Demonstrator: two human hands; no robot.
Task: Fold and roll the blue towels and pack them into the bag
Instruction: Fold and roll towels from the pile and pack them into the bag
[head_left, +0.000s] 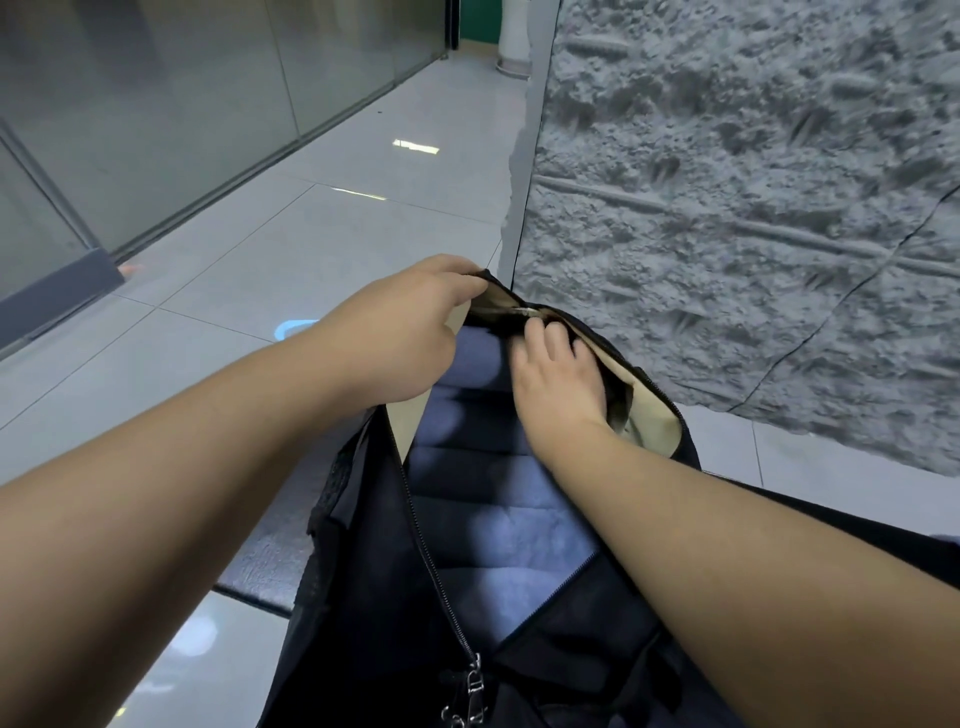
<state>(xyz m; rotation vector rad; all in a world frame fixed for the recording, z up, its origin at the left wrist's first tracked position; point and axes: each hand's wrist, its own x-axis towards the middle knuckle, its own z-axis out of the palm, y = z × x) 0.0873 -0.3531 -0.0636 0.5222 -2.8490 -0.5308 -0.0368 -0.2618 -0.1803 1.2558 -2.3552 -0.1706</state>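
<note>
- Inside the open black fabric bag with a beige lining (655, 422), just below the fingertips of both hands, lie the rolled blue terry towels (483, 499); they sit side by side in a row running toward the camera, and about five rolls can be counted, though the nearest ones blur together.
- The left hand (400, 332) has its fingers curled round the far corner of the bag's rim, thumb and fingers pinching the black edge there.
- The right hand (558, 384) reaches into the far end of the opening; its fingers are bent and close together, tips touching the lining by a small inner zip just beside the left hand's fingers. Whether they pinch it, I cannot tell.
- One long black zipper track (431, 561) runs down the bag's left edge to metal pulls (470, 686), well short of the fingers.
- Beyond the fingertips lie glossy pale floor tiles (322, 244) and a rough grey textured wall panel (753, 182).
</note>
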